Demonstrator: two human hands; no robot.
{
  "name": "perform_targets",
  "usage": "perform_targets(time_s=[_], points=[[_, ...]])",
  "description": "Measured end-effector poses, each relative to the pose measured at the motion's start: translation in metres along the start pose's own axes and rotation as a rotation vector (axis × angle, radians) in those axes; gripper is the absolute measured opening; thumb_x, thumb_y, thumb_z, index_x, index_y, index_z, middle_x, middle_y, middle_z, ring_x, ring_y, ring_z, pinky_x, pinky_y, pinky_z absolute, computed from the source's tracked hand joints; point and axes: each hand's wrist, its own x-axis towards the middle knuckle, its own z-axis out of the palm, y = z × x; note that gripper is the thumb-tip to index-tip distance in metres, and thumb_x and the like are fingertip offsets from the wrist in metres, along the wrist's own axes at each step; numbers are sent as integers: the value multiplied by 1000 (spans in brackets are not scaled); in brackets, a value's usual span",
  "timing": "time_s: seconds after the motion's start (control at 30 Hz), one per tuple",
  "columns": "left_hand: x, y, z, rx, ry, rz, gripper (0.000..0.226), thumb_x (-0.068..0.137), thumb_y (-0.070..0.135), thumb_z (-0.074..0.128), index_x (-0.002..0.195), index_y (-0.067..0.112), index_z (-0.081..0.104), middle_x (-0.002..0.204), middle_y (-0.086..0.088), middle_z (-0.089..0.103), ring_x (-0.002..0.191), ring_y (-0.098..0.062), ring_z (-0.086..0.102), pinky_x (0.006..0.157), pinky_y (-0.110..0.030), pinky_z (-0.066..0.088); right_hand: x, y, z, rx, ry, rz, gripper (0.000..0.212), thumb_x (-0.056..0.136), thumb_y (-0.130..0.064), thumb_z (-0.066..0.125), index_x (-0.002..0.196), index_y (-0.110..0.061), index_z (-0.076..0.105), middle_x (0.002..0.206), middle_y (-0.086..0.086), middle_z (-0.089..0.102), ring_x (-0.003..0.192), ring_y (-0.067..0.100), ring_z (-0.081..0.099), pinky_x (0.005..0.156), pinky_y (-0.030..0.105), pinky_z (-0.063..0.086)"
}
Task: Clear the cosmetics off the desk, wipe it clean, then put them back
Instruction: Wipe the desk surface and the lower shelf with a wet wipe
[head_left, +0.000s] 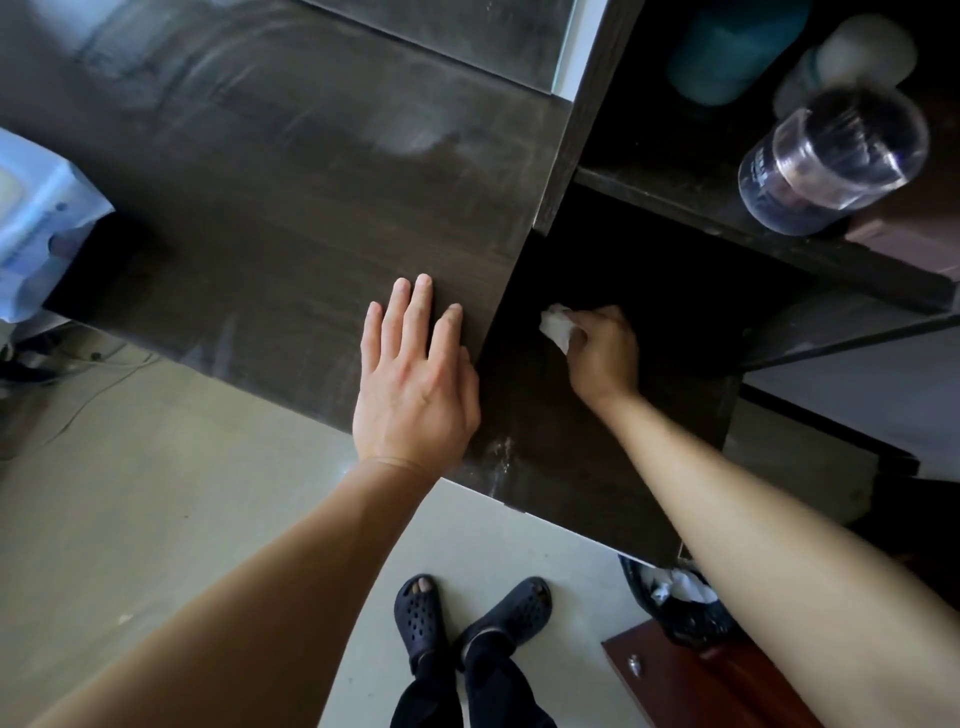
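Here left grip (415, 384) lies flat (fingers straight) on the desk (260, 208); right grip (602, 353) clutches a white tissue (558, 325).

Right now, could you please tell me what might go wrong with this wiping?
The bottle sits near the shelf edge above the right hand, which grips the tissue; a lifted arm could knock it off. The left hand lies flat on the desk and may leave prints. The wipes pack seems to overhang the desk's left end and could slip.
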Motion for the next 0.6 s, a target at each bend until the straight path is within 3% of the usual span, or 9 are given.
perform_targets(time_s=[0.07,0.17,0.23,0.33,0.43,0.53,0.6], points=[[-1,0,1,-5,5,1,39,93,21,40,123,2,57,141,-23,45,136,-39,35,113,-54,24,-16,-4,16,-87,4,-51,32,84,0,48,107,-10,69,107,18,57,97,39,53,82,35,42],[-2,-3,2,-12,19,3,38,92,19,41,122,3,58,140,-23,45,136,-39,35,113,-53,25,-96,-3,33,-142,-81,-375,32,74,-6,49,93,-21,69,87,9,55,82,29,47,65,34,36],[-1,-3,3,-16,16,6,39,92,20,40,122,3,59,140,-22,46,135,-39,36,113,-53,25,-149,8,30,-114,-230,-410,25,81,-16,51,86,-34,67,83,-5,52,82,18,44,63,26,38],[1,-11,-5,-83,-30,46,40,92,21,40,122,5,60,140,-20,48,134,-38,38,112,-52,27,-188,24,14,19,-439,-458,23,83,-25,46,79,-25,68,82,-8,52,81,12,51,68,29,46],[3,-46,-15,-83,-20,106,37,90,18,41,117,4,63,136,-20,51,130,-37,43,107,-49,34,-144,14,3,111,-293,-248,28,79,-10,50,92,-16,74,89,6,58,81,22,56,72,27,41],[1,-72,-21,-61,71,-57,34,92,14,43,120,3,59,139,-20,48,132,-36,39,109,-47,31,-69,-8,9,26,-18,-29,26,85,-8,51,103,-10,70,100,17,59,91,34,57,78,31,42],[-1,-72,-19,-46,110,-89,33,93,14,44,121,4,59,140,-18,47,134,-34,37,110,-46,30,-48,-26,28,14,17,83,30,89,-9,49,113,-8,65,113,20,56,103,37,55,85,32,42]])
